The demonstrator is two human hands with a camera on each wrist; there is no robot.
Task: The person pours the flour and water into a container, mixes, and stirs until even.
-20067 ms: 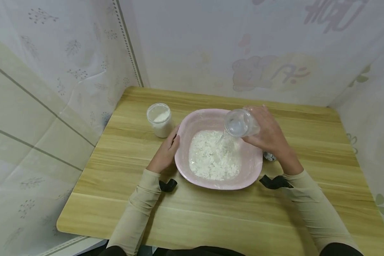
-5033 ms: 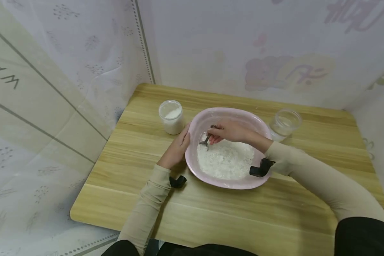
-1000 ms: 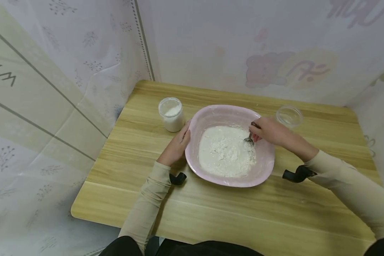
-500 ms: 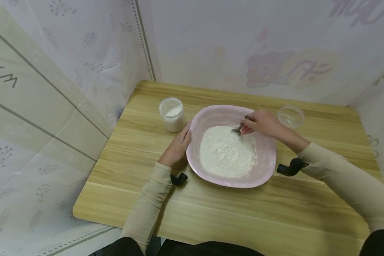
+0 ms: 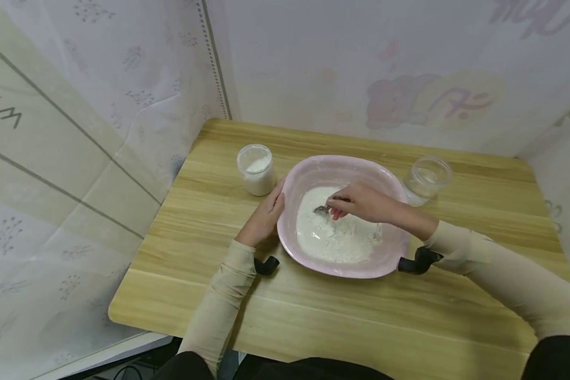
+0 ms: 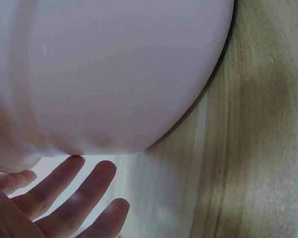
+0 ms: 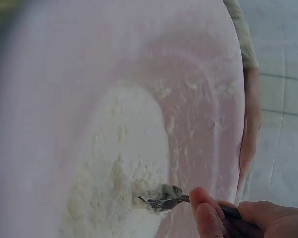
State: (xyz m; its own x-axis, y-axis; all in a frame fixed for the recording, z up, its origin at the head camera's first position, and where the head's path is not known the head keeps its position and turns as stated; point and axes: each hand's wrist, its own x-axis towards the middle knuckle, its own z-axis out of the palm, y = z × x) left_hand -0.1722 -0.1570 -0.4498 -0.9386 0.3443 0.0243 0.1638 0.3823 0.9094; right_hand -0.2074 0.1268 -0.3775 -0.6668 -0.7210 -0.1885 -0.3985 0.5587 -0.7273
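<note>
A pink plastic basin (image 5: 301,261) stands mid-table with a wet white flour-like mixture (image 5: 344,248), lumpy in places, inside it. My left hand (image 5: 262,219) rests against the basin's left side; in the left wrist view its fingers (image 6: 72,203) are spread and fairly straight, some touching the outer wall below the rim. Over the basin, my right hand (image 5: 366,203) pinches the handle of a metal spoon (image 5: 322,210). Its coated head dips into the mixture near the basin wall in the right wrist view.
A clear jar (image 5: 258,177) partly filled with white powder stands left of the basin, close to my left hand. Another clear jar (image 5: 425,179) stands at the right, behind my right forearm. Patterned sheets (image 5: 304,68) hang round the wooden table (image 5: 332,322).
Over the last second my right hand has swept the spoon from the basin's right side to its left. My left hand stays put. Earlier, my right hand poured water from a clear jar.
</note>
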